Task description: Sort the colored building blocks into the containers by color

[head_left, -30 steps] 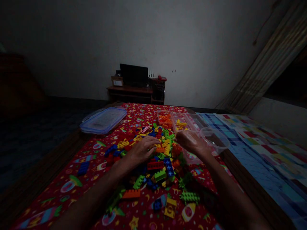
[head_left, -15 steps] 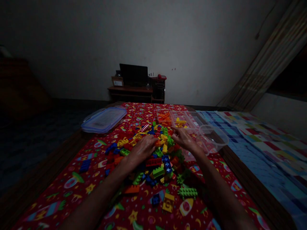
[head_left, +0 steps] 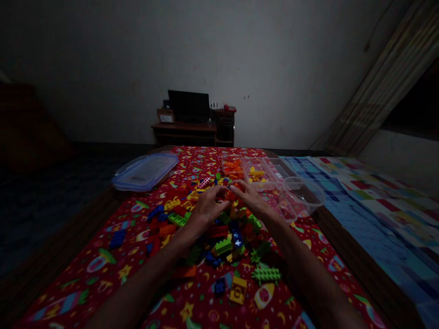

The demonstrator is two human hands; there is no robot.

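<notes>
Over the heap of mixed toy building bricks, both hands are close together. My left hand has its thumb and forefinger curled in a C shape round an orange-red brick. From the other side, my right hand bends its fingers and thumb onto the same brick, whose shape is partly hidden. A blue brick with star shapes and a green brick lie just below the hands. Closer to me are a yellow brick, a small dark blue brick and a long green studded piece.
Clear plastic trays stand behind right, one section with orange bricks, another with yellow bricks. A round clear tub is beside them. Blue-rimmed lids lie at left on the red patterned cloth. A bed adjoins at right.
My right hand has moved left and my left hand slightly right, so they now meet over the heap. Both now close round an orange-red brick.
</notes>
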